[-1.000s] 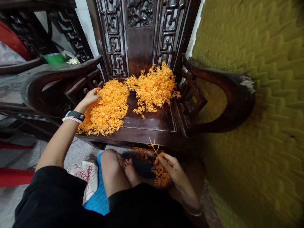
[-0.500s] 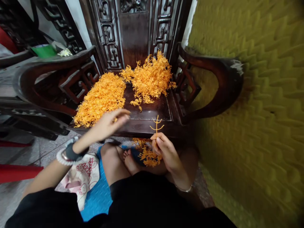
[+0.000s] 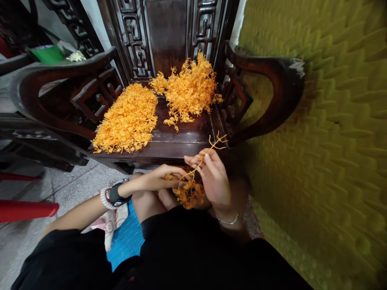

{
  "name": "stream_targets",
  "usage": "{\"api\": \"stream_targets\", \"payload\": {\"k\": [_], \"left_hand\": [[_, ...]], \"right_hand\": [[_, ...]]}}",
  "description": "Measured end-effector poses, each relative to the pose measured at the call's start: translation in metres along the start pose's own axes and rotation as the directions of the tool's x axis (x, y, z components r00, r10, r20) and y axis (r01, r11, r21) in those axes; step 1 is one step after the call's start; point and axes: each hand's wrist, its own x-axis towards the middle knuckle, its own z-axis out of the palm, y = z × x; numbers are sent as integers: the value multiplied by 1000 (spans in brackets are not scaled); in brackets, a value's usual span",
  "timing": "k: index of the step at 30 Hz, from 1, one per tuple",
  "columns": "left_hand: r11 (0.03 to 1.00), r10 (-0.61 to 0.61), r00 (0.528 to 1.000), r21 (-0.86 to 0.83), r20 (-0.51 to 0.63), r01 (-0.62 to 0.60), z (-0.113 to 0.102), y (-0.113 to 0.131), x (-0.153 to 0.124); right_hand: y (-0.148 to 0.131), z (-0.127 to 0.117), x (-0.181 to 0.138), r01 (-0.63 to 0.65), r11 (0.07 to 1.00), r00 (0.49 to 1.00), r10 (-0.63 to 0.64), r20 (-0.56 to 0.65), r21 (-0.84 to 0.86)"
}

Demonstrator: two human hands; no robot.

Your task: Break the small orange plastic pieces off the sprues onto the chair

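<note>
No lettering, brand or number can be read. At eight o'clock, a pale bag (image 3: 109,230) bears a pink and red print, too folded and partly covered for any words to be made out. Above it, also toward eight o'clock, a dark wristband (image 3: 115,195) shows a small light mark, too small to read. At seven o'clock, a faint reddish spot on the black top (image 3: 130,278) is illegible. At ten o'clock, the green packet (image 3: 48,55) shows no readable print.
</note>
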Motion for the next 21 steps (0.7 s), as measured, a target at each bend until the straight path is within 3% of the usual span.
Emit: {"api": "stream_targets", "payload": {"k": [5,8,11,15,19,21], "left_hand": [[997,-69,985,-55,-156,61,6,9,-4],[986,-139,968,-122,-210,115,12,15,-6],[952,-240,957,-231,-163,199,17,20,-9],[948,-263,965,-187,-8,257,15,24,-15],[958,-240,971,-161,-2,237,10,26,-23],[950,-277,961,-148,19,276,9,27,-27]], "right_hand": [[7,-7,-2,-91,989,975,113,193,-118],[15,-11,-2,-68,979,971,109,213,-190],[20,-15,-1,-106,984,974,131,185,-141],[25,-20,-2,-218,965,945,246,216,-146],[27,-24,-3,-262,941,931,305,200,-217],[27,-26,-4,-254,915,899,343,272,-314]]}}
